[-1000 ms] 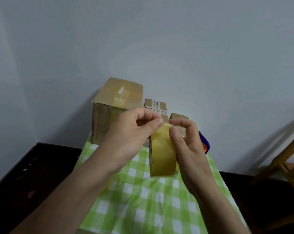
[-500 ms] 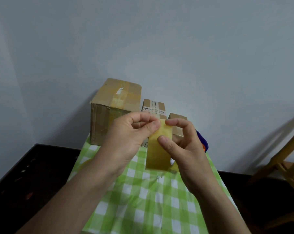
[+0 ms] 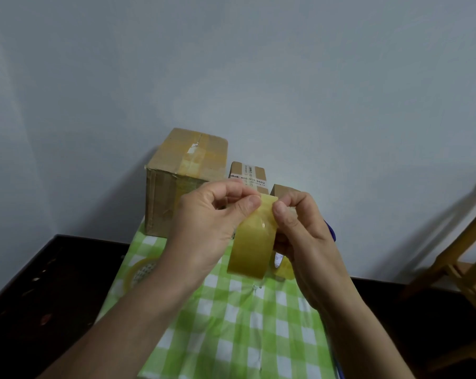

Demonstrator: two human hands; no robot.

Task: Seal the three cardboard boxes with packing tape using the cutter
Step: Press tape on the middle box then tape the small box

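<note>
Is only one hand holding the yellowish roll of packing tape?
No, the left hand and right hand both grip the yellowish tape roll.

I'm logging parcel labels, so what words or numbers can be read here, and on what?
"400-9..-5552", middle digits blurred: label strip on the middle box.
Characters before it and the strip's small print: too blurred to read.
Print inside the tape roll by the right hand: too small.

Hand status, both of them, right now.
Left hand: pinching the yellowish translucent packing tape roll at its top edge.
Right hand: gripping the same roll's right side.
</note>
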